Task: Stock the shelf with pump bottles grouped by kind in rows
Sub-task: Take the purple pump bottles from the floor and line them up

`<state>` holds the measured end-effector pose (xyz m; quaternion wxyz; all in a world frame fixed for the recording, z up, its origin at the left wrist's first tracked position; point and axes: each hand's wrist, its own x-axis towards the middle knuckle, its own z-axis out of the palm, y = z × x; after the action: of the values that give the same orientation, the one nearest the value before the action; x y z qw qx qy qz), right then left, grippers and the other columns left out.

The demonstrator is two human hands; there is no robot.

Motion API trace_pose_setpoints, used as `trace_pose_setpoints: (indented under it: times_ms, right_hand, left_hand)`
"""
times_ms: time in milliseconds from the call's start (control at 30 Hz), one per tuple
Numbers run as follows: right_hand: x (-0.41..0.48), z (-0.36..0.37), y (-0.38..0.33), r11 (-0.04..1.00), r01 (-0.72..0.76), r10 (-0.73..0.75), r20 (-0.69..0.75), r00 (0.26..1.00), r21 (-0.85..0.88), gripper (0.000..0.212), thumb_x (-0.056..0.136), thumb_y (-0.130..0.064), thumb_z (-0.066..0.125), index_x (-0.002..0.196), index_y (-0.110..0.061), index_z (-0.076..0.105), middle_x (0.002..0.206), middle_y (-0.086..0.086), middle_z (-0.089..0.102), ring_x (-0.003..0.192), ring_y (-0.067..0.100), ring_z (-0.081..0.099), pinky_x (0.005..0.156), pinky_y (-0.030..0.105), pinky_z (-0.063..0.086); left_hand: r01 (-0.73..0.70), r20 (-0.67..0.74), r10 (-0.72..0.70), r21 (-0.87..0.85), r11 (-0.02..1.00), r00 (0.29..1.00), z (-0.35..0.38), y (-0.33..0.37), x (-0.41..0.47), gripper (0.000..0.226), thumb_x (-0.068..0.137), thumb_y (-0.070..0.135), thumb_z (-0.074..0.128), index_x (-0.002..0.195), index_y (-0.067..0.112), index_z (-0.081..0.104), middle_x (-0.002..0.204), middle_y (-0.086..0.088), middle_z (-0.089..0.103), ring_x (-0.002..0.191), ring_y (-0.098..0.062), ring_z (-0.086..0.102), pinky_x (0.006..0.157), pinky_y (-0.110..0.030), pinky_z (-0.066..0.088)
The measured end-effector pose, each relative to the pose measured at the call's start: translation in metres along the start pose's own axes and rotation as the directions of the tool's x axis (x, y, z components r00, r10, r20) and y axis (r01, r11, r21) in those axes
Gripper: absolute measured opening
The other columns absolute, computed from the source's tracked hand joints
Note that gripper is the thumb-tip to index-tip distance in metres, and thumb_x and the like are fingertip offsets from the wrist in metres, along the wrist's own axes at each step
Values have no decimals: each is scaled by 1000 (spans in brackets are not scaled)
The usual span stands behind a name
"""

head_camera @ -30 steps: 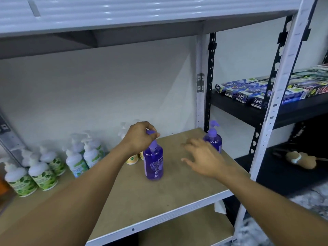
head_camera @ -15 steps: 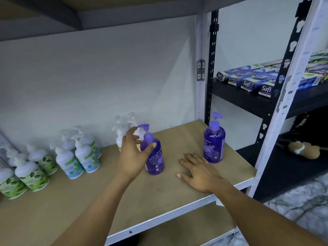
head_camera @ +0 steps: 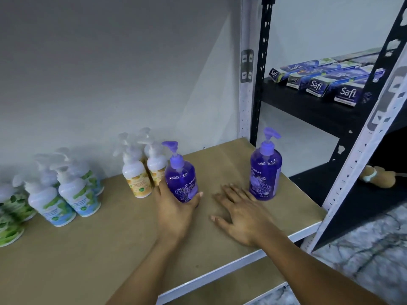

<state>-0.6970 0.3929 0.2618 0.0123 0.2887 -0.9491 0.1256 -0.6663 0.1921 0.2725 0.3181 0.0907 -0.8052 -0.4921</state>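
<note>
A purple pump bottle [head_camera: 181, 175] stands on the wooden shelf board [head_camera: 92, 245], just right of the orange-labelled white bottles [head_camera: 137, 177]. My left hand [head_camera: 176, 211] grips its lower body from the front. A second purple pump bottle [head_camera: 265, 170] stands upright near the shelf's right end. My right hand [head_camera: 241, 214] rests flat on the board with fingers spread, just left of and in front of that bottle, not touching it.
Blue-labelled white pump bottles [head_camera: 68, 194] and green-labelled ones [head_camera: 11, 214] stand in groups at the left. A white upright post [head_camera: 246, 84] bounds the shelf at the right. Beyond it, a black rack [head_camera: 308, 111] holds Safi boxes [head_camera: 343, 93]. A brown toy [head_camera: 378, 176] lies lower right.
My left hand slid from the pump head down to the purple bottle's body, and the bottle now stands closer to the orange-labelled bottles. My right hand came down onto the board.
</note>
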Motion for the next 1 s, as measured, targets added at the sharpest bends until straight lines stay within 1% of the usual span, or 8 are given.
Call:
trace_pose_setpoints:
  times_ms: [133, 267, 433, 500, 600, 700, 867, 1000]
  right_hand:
    - [2, 1, 1, 1000, 7, -7, -5, 1000, 8, 72, 94, -71, 27, 157, -38, 18, 168, -6, 5, 154, 14, -2, 122, 35, -1]
    - [2, 2, 3, 1000, 11, -11, -31, 999, 9, 71, 94, -72, 27, 156, -38, 20, 168, -7, 8, 154, 14, 0, 120, 33, -2]
    - [2, 4, 4, 1000, 16, -16, -43, 999, 10, 72, 93, -73, 26, 156, -38, 22, 168, -7, 9, 154, 13, -1, 122, 33, -1]
    - [3, 3, 3, 1000, 13, -12, -53, 999, 23, 73, 92, -73, 27, 156, -38, 24, 167, -8, 11, 154, 13, 1, 122, 33, 1]
    - [3, 4, 1, 1000, 9, -7, -71, 997, 29, 73, 90, -74, 28, 154, -39, 27, 166, -8, 16, 154, 11, 4, 124, 35, 7]
    - [3, 2, 0, 999, 2, 1, -66, 998, 37, 72, 90, -74, 30, 154, -40, 27, 166, -9, 16, 154, 10, 5, 123, 33, 5]
    - [3, 0, 0, 999, -1, 3, -52, 999, 32, 72, 91, -74, 30, 155, -41, 23, 167, -12, 11, 153, 8, 1, 122, 30, 0]
    - [2, -1, -1, 1000, -4, 5, -41, 999, 18, 72, 91, -75, 28, 155, -43, 20, 167, -15, 8, 153, 6, -2, 123, 30, 1]
  left_hand:
    - [-11, 70, 12, -17, 1000, 997, 20, 1, 29, 74, 62, 32, 94, 121, 30, 51, 119, 6, 62, 105, -8, 62, 87, -26, 51]
    - [-10, 88, 8, 27, 1000, 996, 44, -6, 62, 76, 53, 46, 93, 116, 32, 53, 113, 7, 63, 101, -13, 62, 87, -41, 56]
    - [-20, 92, 18, 17, 1000, 996, 67, -12, 96, 88, 48, 54, 91, 123, 29, 52, 117, 6, 63, 104, -15, 63, 89, -42, 56]
    - [-22, 90, 20, 16, 1000, 996, 74, -14, 106, 93, 50, 48, 95, 128, 24, 50, 121, 2, 59, 107, -17, 60, 93, -39, 55]
    - [-18, 99, 17, 13, 1000, 995, 84, -13, 121, 99, 54, 35, 98, 135, 16, 44, 129, -1, 49, 112, -14, 52, 90, -27, 47]
    - [27, 125, -25, -15, 1000, 992, 91, -14, 134, 103, 56, 30, 98, 140, 16, 39, 132, 0, 44, 113, -10, 46, 88, -22, 42]
    - [122, 156, -106, -98, 988, 982, 95, -32, 139, 97, 56, 26, 98, 134, 18, 41, 128, 4, 55, 114, -14, 58, 84, -17, 46]
    - [136, 170, -116, -105, 985, 978, 95, -39, 139, 94, 57, 27, 97, 134, 19, 44, 124, 7, 58, 106, -9, 59, 84, -19, 47]
